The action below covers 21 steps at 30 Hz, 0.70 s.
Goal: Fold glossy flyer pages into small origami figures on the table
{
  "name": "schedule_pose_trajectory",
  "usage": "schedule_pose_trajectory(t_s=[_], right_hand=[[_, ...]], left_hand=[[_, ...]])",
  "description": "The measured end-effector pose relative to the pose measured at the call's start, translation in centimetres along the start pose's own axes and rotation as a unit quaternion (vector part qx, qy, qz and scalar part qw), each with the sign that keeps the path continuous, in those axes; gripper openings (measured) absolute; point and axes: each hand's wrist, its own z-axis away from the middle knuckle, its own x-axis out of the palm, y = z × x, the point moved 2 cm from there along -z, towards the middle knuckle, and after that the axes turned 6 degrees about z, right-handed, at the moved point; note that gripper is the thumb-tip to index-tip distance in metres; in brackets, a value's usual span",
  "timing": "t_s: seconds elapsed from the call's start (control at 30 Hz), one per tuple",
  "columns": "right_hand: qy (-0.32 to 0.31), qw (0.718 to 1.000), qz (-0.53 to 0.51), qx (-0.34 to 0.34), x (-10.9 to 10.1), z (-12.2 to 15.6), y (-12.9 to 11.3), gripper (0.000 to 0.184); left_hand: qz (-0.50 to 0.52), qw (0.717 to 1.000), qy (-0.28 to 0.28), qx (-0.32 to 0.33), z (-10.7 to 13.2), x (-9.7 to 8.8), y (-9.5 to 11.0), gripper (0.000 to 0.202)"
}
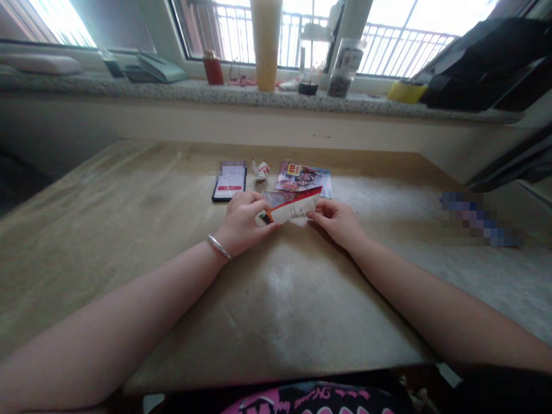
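Note:
Between my two hands is a printed sheet of paper (295,208), partly folded, with a red edge and a pale side facing me. My left hand (248,215), with a silver bangle at the wrist, grips its left end between thumb and fingers. At the right end, my right hand (338,221) pinches the paper's corner. Just behind the sheet lies a colourful printed leaflet (308,177), partly covered by it. A small crumpled paper piece (261,170) sits left of the leaflet. Near my left hand a phone (230,183) lies flat with its screen lit.
The table (259,310) meets a wall below a granite windowsill (172,92). On the sill stand a red jar (213,68), a tall yellowish cylinder (266,46), clear containers and a black bag (483,63). A blurred flat item (478,219) lies at the table's right.

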Motion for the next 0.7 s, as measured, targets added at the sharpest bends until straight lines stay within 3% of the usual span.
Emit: schedule_pose_trajectory(t_s=[0.13,0.33,0.4,0.57,0.7], right_hand=[[-0.013,0.995,0.086,-0.046,-0.4,0.2,-0.4,0.018],[0.0,0.999,0.025,-0.042,-0.8,-0.1,0.5,0.078],[0.013,0.999,0.016,-0.048,-1.1,-0.2,0.8,0.082],[-0.035,0.993,0.087,-0.068,-1.6,0.4,0.2,0.039],[-0.053,0.966,0.194,-0.163,-1.7,0.7,-0.8,0.013]], left_hand=[[0.027,0.988,-0.097,0.118,0.0,0.1,0.4,0.014],[-0.045,0.976,-0.149,0.152,0.4,0.0,1.5,0.022],[-0.056,0.974,-0.156,0.155,0.4,0.0,1.6,0.024],[-0.018,0.961,-0.185,0.203,0.3,0.1,1.7,0.028],[0.026,0.949,-0.228,0.217,0.6,0.3,1.7,0.039]])
